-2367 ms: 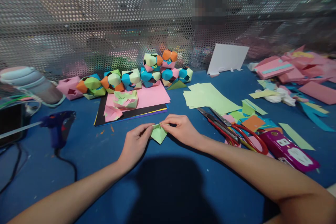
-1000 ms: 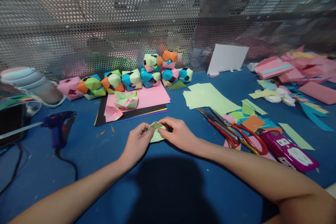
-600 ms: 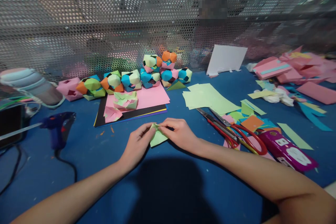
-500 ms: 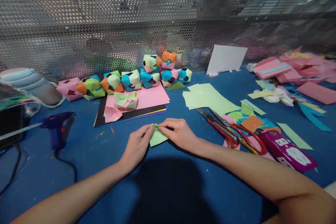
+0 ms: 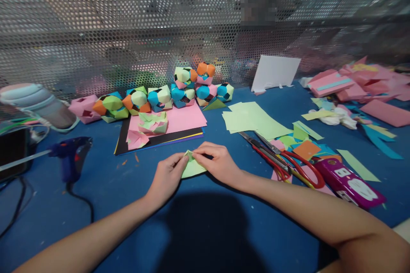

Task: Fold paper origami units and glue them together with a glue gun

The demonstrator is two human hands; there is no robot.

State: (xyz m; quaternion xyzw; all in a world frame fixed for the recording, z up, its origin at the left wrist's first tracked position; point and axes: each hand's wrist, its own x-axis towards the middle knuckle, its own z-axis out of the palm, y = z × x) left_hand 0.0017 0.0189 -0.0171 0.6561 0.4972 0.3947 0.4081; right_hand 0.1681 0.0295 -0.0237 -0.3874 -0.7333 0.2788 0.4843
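Note:
A small folded piece of light green paper rests low over the blue table between my two hands. My left hand pinches its left edge with thumb and fingertips. My right hand is curled over its top right corner, fingers pressed together on the fold. Both forearms reach in from the bottom of the view.
Red-handled scissors and a purple stapler-like case lie right of my hands. Green sheets, pink paper on black card, coloured paper balls, a blue glue gun and pink scraps surround them. A perforated metal screen backs the table.
The green paper was held up as a pointed shape, then turned and lowered nearly flat to the table. Both hands stayed pinched on it and shifted their grip slightly.

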